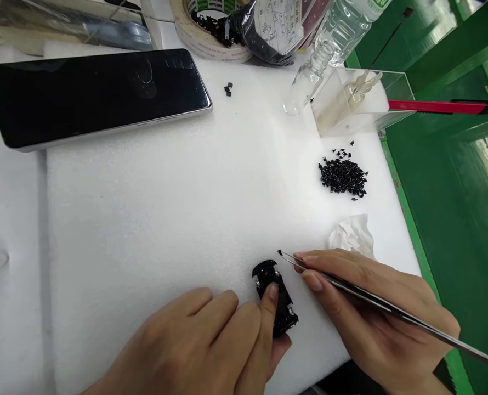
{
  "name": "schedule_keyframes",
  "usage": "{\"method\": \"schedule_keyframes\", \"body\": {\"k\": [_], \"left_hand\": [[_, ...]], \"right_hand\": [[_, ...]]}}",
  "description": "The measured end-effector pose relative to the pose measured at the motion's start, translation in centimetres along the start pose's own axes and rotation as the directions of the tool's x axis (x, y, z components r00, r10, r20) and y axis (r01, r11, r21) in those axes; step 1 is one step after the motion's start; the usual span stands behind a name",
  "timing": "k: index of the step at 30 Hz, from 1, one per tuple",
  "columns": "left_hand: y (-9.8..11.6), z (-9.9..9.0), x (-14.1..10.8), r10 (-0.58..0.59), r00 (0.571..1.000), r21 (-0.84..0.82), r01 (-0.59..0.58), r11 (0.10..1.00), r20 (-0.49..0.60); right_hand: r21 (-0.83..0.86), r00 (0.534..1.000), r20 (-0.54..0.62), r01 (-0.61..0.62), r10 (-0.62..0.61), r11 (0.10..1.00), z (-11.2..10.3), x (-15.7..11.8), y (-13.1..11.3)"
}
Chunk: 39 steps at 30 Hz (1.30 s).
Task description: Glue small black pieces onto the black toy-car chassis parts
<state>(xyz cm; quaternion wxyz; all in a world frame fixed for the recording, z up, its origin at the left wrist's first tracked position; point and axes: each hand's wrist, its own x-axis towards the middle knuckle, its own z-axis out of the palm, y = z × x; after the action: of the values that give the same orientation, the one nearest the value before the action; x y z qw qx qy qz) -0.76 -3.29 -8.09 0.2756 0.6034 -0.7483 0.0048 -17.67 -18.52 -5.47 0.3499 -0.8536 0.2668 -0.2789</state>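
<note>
My left hand (pixel 211 340) grips a small black part (pixel 283 304) with shiny metal spots, low in the middle of the white foam board (pixel 165 219). One finger lies on its top face and another digit shows at its lower end. My right hand (pixel 367 307) is closed round metal tweezers (pixel 392 310). Their tips hold a tiny black piece (pixel 280 252), just above and right of the black part and apart from it. A pile of tiny black pieces (pixel 343 176) lies farther up on the right.
A phone (pixel 96 96) lies at upper left. Behind are a tape roll (pixel 211 46), a black bag (pixel 264 33), a glass bottle (pixel 307 79) and a clear box (pixel 330 118) with a red tool (pixel 437 106). Crumpled tissue (pixel 353 236) sits above my right hand.
</note>
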Motion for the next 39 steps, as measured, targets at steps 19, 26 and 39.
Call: {"method": "schedule_keyframes", "body": {"k": [19,26,39], "left_hand": [[0.6,0.8,-0.2,-0.144,0.987,-0.117,0.136,0.984,-0.068],[0.4,-0.3,0.1,-0.037,0.999,0.003,0.037,0.999,0.028],[-0.1,-0.3,0.6,0.033,0.999,0.023,-0.034,0.999,0.031]], "right_hand": [[-0.118,0.977,0.089,0.202,-0.192,0.972,-0.3,-0.5,-0.9],[-0.161,0.977,0.124,0.191,-0.172,0.968,-0.4,-0.4,-1.1],[-0.082,0.989,0.059,0.143,-0.139,0.986,0.1,0.3,-1.3]]}}
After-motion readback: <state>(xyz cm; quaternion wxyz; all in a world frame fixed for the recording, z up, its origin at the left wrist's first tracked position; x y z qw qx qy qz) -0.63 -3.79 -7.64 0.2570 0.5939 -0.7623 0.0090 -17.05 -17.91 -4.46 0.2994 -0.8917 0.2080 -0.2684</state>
